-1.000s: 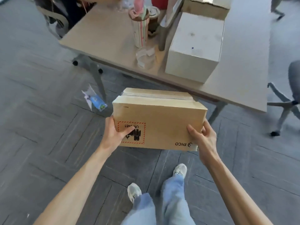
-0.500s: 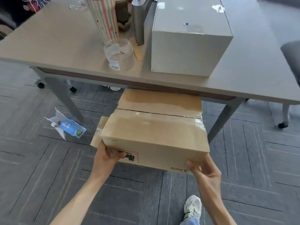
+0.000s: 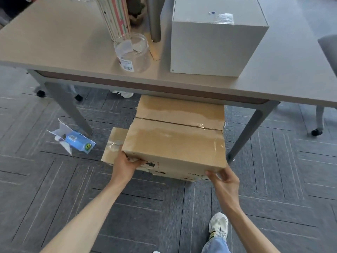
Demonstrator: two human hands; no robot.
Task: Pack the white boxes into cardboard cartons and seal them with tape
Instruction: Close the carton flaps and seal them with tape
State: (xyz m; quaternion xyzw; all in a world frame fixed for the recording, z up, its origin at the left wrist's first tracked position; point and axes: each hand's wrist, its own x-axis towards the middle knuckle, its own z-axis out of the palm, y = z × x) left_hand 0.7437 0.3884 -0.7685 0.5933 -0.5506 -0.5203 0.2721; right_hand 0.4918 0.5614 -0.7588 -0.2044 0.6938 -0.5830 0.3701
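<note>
Taped cardboard carton [image 3: 175,143]: rectangular, glossy top; left hand [image 3: 127,164], right hand [image 3: 225,180] gripping.

Table [image 3: 54,42] across upper frame. On it: box [image 3: 215,50] upper right, jar [image 3: 133,52] left of box near front edge, tube [image 3: 116,17] behind jar. Carton [image 3: 173,143] at centre, far end under table, over second carton [image 3: 113,145] jutting left. Left hand [image 3: 127,165] at near-left corner, right hand [image 3: 225,181] at near-right. Packet [image 3: 78,141] on floor, left of cartons.
</note>
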